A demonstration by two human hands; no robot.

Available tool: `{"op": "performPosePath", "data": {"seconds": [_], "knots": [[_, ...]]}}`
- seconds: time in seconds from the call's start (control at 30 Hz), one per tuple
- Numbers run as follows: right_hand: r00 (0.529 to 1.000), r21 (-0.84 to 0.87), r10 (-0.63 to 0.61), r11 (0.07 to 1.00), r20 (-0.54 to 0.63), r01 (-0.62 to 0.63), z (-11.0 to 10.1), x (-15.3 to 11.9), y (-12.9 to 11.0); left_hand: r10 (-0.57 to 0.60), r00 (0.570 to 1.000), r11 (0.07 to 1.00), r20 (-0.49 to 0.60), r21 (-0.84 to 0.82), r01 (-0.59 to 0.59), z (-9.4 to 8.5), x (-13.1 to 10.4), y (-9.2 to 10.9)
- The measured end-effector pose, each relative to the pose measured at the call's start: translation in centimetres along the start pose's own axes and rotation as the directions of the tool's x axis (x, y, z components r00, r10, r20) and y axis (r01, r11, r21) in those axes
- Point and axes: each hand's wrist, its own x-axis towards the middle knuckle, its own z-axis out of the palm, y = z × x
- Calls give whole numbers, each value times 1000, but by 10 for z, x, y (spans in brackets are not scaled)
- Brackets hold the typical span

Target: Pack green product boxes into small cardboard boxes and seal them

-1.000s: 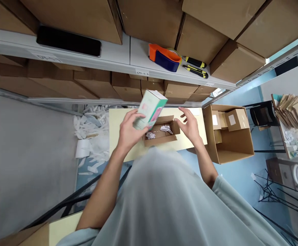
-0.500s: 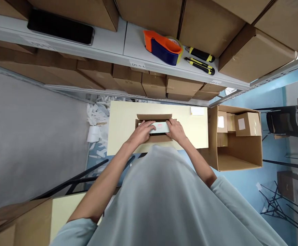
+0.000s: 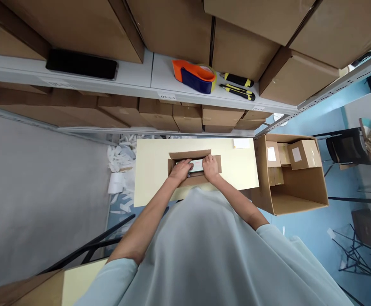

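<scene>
An open cardboard box (image 3: 190,154) with its flaps spread stands on the pale yellow table (image 3: 150,170). Inside its opening lies a small white box (image 3: 197,165) with faint reddish print. My left hand (image 3: 181,171) is closed on the left end of the white box, fingers reaching into the carton. At the right end, my right hand (image 3: 210,167) grips the same white box, its fingers bent over the edge. The underside of the white box is hidden in the carton.
Above the table, a shelf (image 3: 134,76) holds a phone (image 3: 81,63), an orange and blue tape dispenser (image 3: 194,76), two cutters (image 3: 238,87) and cartons. A large open carton (image 3: 297,208) with smaller boxes stands right of the table. White scraps (image 3: 121,157) lie to the left.
Both hands and the white box have gone lower into the carton. The carton's right flap now shows beside my right hand. The camera view has shifted, with more of the shelf showing.
</scene>
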Motion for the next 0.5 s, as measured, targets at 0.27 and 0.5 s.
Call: {"op": "performPosePath", "data": {"seconds": [0.27,0.5], "knots": [[926,196,179,973,-331,-118,-8,-64,27,-108,884,994,-455,-44,99,-27,-83,1],[753,505,484,830,-446,-235,12,-86,46,-426,758,904,-494,-191,383,-31,-104,1]]}}
